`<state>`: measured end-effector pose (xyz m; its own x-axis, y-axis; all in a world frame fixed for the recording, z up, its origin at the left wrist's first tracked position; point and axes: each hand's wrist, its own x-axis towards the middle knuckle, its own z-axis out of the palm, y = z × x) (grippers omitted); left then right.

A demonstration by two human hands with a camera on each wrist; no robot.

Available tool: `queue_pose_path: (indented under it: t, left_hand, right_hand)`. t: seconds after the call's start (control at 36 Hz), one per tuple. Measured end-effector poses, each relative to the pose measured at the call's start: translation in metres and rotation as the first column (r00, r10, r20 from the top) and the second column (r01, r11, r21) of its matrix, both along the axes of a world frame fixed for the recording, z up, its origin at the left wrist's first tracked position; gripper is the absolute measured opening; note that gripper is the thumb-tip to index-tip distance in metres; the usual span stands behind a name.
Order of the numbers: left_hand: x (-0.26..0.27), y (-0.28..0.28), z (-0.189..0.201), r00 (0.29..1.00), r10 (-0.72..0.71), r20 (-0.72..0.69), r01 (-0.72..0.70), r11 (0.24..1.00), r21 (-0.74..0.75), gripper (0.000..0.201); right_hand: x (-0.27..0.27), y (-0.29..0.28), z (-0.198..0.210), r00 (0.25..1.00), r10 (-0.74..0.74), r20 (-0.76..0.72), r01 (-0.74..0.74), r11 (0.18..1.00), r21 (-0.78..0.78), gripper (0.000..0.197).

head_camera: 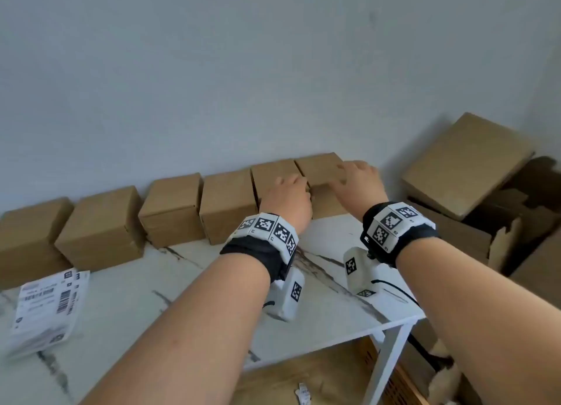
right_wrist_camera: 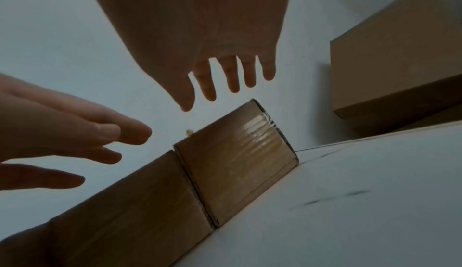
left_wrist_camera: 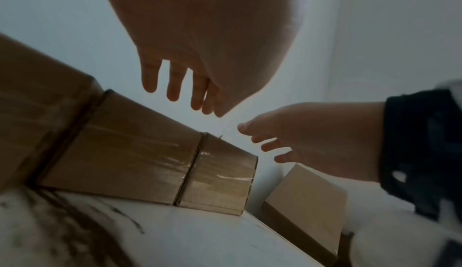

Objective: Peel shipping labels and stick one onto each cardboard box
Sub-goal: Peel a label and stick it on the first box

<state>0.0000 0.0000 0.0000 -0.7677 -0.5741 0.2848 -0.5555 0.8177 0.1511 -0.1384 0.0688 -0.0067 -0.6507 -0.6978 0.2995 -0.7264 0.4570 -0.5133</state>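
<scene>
Both hands, left (head_camera: 287,196) and right (head_camera: 356,178), reach spread and empty over the end cardboard box (head_camera: 321,169) at one o'clock on the table (head_camera: 182,286). Light, stiff, probably best gripped by opposite sides. Shipping labels (head_camera: 45,309) lie at nine o'clock.

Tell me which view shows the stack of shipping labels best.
The head view: the labels lie on the table's left side, barcodes visible though blurred. Neither wrist view shows them; both look at the boxes and the hands.
</scene>
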Motion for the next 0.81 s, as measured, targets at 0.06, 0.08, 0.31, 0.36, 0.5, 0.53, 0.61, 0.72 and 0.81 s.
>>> queue_pose_path:
  t: [0.06,0.08,0.31,0.36,0.5,0.53,0.61,0.72,0.81]
  left_hand:
    - [-0.011,-0.006,-0.004,1.0,0.012,0.009,-0.012,1.0,-0.001,0.039]
    - [-0.016,-0.009,-0.008,1.0,0.019,0.023,-0.019,1.0,-0.007,0.039]
    - [-0.026,-0.015,-0.021,1.0,0.001,0.027,0.002,0.994,-0.111,0.038]
    - [-0.025,-0.013,-0.019,0.999,-0.004,0.035,0.007,0.995,-0.097,0.043]
    - [-0.018,-0.002,-0.018,0.999,-0.019,0.031,0.023,0.992,-0.127,0.046]
    - [-0.017,0.001,-0.019,1.0,-0.023,0.015,0.025,0.989,-0.144,0.043]
    - [-0.01,0.014,-0.019,0.999,-0.044,-0.029,0.037,0.977,-0.21,0.032]
    - [0.0,0.031,-0.018,0.995,-0.037,-0.094,0.027,0.995,-0.098,0.028]
    - [0.011,0.045,-0.013,0.983,0.008,-0.183,0.01,0.995,0.095,0.03]
  right_hand:
    - [-0.007,-0.006,-0.002,0.999,-0.027,0.018,0.028,1.0,-0.013,0.05]
    - [-0.011,-0.009,-0.003,0.999,-0.033,0.032,0.034,0.999,-0.006,0.05]
    - [-0.019,-0.017,-0.014,0.986,-0.017,0.166,0.011,0.999,0.04,0.044]
    - [-0.018,-0.016,-0.015,0.982,-0.037,0.184,0.033,0.999,0.025,0.044]
    - [-0.011,-0.006,-0.012,0.978,-0.078,0.192,0.081,0.997,-0.009,0.037]
    - [-0.009,-0.003,-0.012,0.978,-0.081,0.191,0.085,0.996,-0.012,0.036]
    - [-0.001,0.011,-0.01,0.976,-0.085,0.199,0.09,0.996,-0.014,0.032]
    - [0.013,0.032,-0.011,0.977,-0.084,0.198,0.091,0.996,-0.026,0.031]
    - [0.025,0.048,-0.012,0.98,-0.106,0.169,0.111,0.994,-0.021,0.034]
